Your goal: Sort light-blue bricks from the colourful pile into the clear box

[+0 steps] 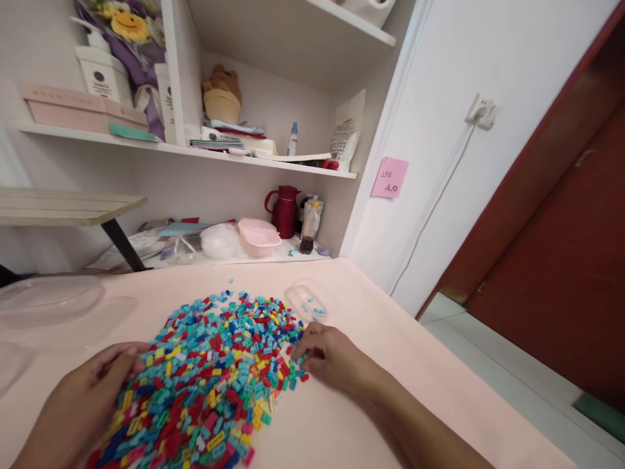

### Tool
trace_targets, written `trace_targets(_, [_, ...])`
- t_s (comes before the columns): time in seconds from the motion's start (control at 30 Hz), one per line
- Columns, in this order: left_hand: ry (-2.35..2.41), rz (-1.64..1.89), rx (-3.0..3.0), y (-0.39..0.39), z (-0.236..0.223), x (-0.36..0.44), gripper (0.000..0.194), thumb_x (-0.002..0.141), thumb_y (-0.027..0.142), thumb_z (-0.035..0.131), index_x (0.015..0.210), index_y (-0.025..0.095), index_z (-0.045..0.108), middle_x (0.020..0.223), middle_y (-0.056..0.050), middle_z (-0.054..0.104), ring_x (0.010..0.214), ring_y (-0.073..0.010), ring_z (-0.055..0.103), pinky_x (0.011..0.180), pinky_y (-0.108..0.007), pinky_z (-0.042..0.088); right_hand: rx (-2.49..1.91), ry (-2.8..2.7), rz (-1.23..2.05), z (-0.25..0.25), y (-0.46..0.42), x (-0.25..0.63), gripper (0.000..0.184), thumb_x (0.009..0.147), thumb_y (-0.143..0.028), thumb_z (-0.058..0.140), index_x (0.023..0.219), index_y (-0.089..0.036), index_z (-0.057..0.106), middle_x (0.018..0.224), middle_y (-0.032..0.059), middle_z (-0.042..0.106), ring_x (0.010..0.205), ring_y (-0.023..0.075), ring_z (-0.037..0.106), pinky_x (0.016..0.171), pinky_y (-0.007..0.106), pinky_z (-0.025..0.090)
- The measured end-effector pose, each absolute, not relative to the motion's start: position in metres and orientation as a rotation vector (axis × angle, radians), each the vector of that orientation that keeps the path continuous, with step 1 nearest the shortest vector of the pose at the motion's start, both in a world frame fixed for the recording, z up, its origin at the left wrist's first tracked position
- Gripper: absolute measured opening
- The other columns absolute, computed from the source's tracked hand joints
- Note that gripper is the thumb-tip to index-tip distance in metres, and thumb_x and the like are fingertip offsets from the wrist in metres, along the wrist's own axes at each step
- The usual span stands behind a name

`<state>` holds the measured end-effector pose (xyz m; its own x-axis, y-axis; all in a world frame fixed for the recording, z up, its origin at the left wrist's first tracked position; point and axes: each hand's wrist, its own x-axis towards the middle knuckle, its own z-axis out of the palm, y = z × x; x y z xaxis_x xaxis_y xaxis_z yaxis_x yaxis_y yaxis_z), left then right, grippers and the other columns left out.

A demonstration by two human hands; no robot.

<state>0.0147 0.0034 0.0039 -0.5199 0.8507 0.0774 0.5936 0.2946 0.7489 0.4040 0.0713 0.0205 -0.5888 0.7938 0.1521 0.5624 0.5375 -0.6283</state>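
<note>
A wide pile of small bricks [209, 365], mostly blue, red, yellow and green, is spread over the middle of the pink bench [303, 430]. The 2 hands flank it. The left hand [97, 384] is at the pile's left side, fingers curled, thumb close to the forefinger; whether it grips a brick I cannot tell. The right hand [325, 355] is at the pile's right side, fingers bent and thumb a little apart, fingertips at the outer bricks; I cannot tell if it pinches any.

Just beyond the right hand, toward the back right corner, a clear box [297, 301] holds a few light-blue bricks. 1 stray brick [231, 281] lies between pile and back edge. Clear tubs [49, 290] rest by the left edge of view. Behind the back edge are a pink bowl [258, 234], a red jug [284, 215] and a bottle [311, 228].
</note>
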Motion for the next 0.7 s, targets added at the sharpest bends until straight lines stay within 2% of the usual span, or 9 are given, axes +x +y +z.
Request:
trace_targets(0.13, [2.252, 1.108, 1.355, 0.0037, 0.0039, 0.0147, 0.044, 0.068, 0.055, 0.046, 0.086, 0.025, 0.073, 0.095, -0.001, 0.077, 0.094, -0.0267, 0.069, 0.079, -0.033, 0.053, -1.127, -2.316, 0.691, 0.0195, 0.0705, 0.4018, 0.018, 0.073, -0.014, 0.067, 0.083, -0.026, 0.076, 0.088, 0.0002, 0.069, 0.076, 0.0146, 0.063, 0.073, 0.025, 0.047])
trace_targets(0.23, [2.276, 1.100, 1.345, 0.0045, 0.0041, 0.0145, 0.045, 0.068, 0.054, 0.045, 0.086, 0.024, 0.073, 0.091, -0.001, 0.078, 0.091, -0.0261, 0.070, 0.074, -0.031, 0.054, -1.133, -2.241, 0.706, 0.0209, 0.0685, 0.3993, 0.015, 0.075, -0.014, 0.065, 0.079, -0.025, 0.074, 0.085, -0.0005, 0.070, 0.072, 0.0137, 0.062, 0.069, 0.024, 0.046])
trace_targets(0.4, [2.271, 1.064, 1.336, 0.0054, 0.0007, 0.0124, 0.047, 0.070, 0.056, 0.044, 0.091, 0.024, 0.072, 0.093, -0.001, 0.077, 0.095, -0.0261, 0.069, 0.078, -0.032, 0.052, -1.080, -2.035, 0.874, 0.0255, 0.0706, 0.3985, 0.009, 0.077, -0.022, 0.065, 0.076, -0.021, 0.073, 0.081, 0.0019, 0.066, 0.066, 0.0132, 0.059, 0.062, 0.024, 0.046])
trace_targets(0.53, [2.266, 1.063, 1.297, 0.0049, -0.0020, 0.0107, 0.048, 0.070, 0.057, 0.043, 0.092, 0.026, 0.071, 0.098, 0.000, 0.077, 0.099, -0.0262, 0.068, 0.083, -0.033, 0.051, -1.066, -1.756, 1.220, 0.0257, 0.0755, 0.3995, 0.019, 0.077, -0.035, 0.068, 0.076, -0.017, 0.069, 0.066, -0.0002, 0.062, 0.052, 0.0106, 0.054, 0.051, 0.022, 0.043])
trace_targets(0.6, [2.252, 1.070, 1.308, 0.0045, -0.0024, 0.0100, 0.047, 0.070, 0.057, 0.044, 0.091, 0.026, 0.071, 0.100, 0.000, 0.076, 0.100, -0.0259, 0.067, 0.086, -0.033, 0.051, -1.072, -1.651, 1.358, 0.0252, 0.0763, 0.3995, 0.026, 0.075, -0.042, 0.070, 0.078, -0.015, 0.067, 0.057, -0.0021, 0.061, 0.049, 0.0113, 0.056, 0.050, 0.022, 0.043])
trace_targets(0.7, [2.244, 1.073, 1.334, 0.0044, -0.0029, 0.0093, 0.045, 0.069, 0.057, 0.045, 0.089, 0.026, 0.071, 0.101, 0.000, 0.076, 0.100, -0.0257, 0.067, 0.086, -0.032, 0.051, -1.001, -1.517, 1.543, 0.0249, 0.0757, 0.3990, 0.036, 0.074, -0.048, 0.071, 0.082, -0.014, 0.063, 0.056, -0.0020, 0.063, 0.047, 0.0123, 0.060, 0.051, 0.023, 0.046])
